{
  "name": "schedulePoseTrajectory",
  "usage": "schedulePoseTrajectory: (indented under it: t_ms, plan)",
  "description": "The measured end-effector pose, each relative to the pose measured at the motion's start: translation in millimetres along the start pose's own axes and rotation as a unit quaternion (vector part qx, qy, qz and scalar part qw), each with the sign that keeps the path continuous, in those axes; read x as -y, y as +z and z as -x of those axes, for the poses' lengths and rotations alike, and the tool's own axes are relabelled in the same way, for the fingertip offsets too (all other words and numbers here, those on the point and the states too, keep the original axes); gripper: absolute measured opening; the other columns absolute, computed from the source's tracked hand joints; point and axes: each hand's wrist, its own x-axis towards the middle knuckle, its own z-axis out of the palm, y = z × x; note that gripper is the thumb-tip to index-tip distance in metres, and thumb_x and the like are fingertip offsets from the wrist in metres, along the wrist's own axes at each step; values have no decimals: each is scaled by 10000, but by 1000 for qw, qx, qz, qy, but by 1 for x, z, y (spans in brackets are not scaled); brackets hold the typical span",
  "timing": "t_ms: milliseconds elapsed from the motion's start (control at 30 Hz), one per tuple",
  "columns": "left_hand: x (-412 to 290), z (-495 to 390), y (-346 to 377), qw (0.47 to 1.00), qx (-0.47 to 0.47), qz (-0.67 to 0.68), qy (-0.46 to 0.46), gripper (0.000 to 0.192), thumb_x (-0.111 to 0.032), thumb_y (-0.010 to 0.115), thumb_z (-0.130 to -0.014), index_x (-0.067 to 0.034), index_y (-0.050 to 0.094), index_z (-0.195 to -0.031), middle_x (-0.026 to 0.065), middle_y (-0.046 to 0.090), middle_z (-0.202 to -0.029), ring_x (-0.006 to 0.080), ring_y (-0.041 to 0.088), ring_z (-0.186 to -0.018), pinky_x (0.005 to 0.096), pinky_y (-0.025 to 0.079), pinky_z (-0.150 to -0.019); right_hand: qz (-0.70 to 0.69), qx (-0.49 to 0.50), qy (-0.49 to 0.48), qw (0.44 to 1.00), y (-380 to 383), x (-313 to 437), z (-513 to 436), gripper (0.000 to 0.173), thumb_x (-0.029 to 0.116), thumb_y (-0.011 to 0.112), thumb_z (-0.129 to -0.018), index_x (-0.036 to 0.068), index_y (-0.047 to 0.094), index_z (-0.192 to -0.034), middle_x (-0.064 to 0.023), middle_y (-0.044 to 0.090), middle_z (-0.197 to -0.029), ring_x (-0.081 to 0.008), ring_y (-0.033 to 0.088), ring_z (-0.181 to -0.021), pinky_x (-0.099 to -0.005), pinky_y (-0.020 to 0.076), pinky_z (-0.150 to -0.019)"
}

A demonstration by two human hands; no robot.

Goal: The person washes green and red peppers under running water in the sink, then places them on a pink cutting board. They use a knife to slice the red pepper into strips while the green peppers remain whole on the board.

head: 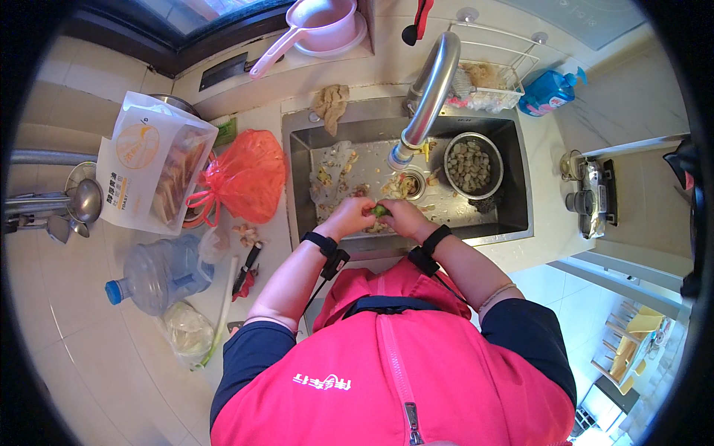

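Both my hands meet over the near side of a stainless steel sink (379, 111). A small green vegetable (380, 211), perhaps a pepper, is between their fingertips. My right hand (410, 218) pinches it from the right. My left hand (348, 217) is at its other end, fingers bent; whether they grip it is hidden. Beneath them, vegetable scraps (397, 187) lie around the drain (414, 184). To the right, a metal bowl (498, 166) in the sink holds many small shellfish, apparently clams (468, 164). A crumpled clear plastic bag (329, 173) with scraps lies at the left.
A curved faucet (440, 72) reaches over the sink. On the left counter are a red plastic bag (254, 178), a knife (245, 267), a scallion (226, 304) and a water jug (162, 273). A blue pump bottle (549, 93) stands at the back right.
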Motion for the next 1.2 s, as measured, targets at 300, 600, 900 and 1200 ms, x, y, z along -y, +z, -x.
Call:
schedulePoseTrajectory:
  t_ms: [300, 600, 900, 1200]
  plan:
    - [-3, 3, 10, 999, -39, -10, -4, 258, -111, 689, -747, -1, 634, -974, 91, 662, -761, 124, 603, -704, 308, 478, -617, 1, 24, 3, 1000, 2, -1, 1, 312, 168, 683, -771, 44, 604, -1045, -197, 651, -940, -388, 618, -906, -457, 487, -791]
    - [-13, 5, 30, 988, -97, -112, -39, 336, -227, 746, -692, -26, 634, -936, 164, 659, -793, 287, 644, -708, 377, 498, -648, 15, 24, 23, 999, 22, -14, -1, 289, 147, 674, -765, 45, 612, -1028, -199, 651, -932, -389, 621, -891, -456, 493, -793]
    - [-1, -2, 23, 994, -88, -18, -62, 313, -147, 717, -719, -14, 621, -986, 136, 667, -828, 210, 640, -729, 334, 504, -668, 109, 41, 94, 989, -8, 2, 5, 372, 319, 675, -798, 52, 589, -1044, -184, 659, -921, -367, 639, -877, -457, 500, -761]
    - [22, -5, 31, 995, -14, 48, -83, 351, -178, 737, -720, 8, 613, -991, 119, 641, -779, 171, 613, -719, 319, 490, -668, 152, 58, 47, 986, 2, -4, 3, 342, 395, 625, -828, 68, 606, -927, -154, 665, -857, -356, 646, -831, -469, 500, -725]
